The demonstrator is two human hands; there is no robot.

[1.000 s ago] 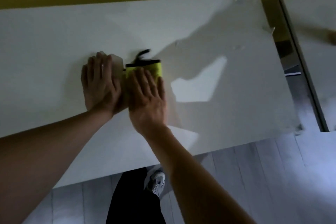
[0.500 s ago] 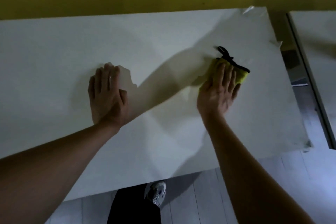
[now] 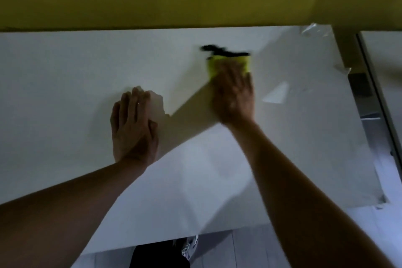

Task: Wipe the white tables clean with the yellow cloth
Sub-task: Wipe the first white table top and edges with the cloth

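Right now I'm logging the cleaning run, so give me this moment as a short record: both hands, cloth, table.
left hand: flat on the table, fingers straight, holding nothing
right hand: pressing the cloth down, blurred by motion
cloth: yellow, black trim, under the right fingers, near the far edge
table: white; second table to the right

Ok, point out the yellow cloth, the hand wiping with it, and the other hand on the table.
yellow cloth (image 3: pixel 226 62): head view, its far yellow part beyond the fingers.
right hand (image 3: pixel 233 93): head view, back of the hand, blurred.
left hand (image 3: pixel 132 124): head view, back of the hand, flat on the table.
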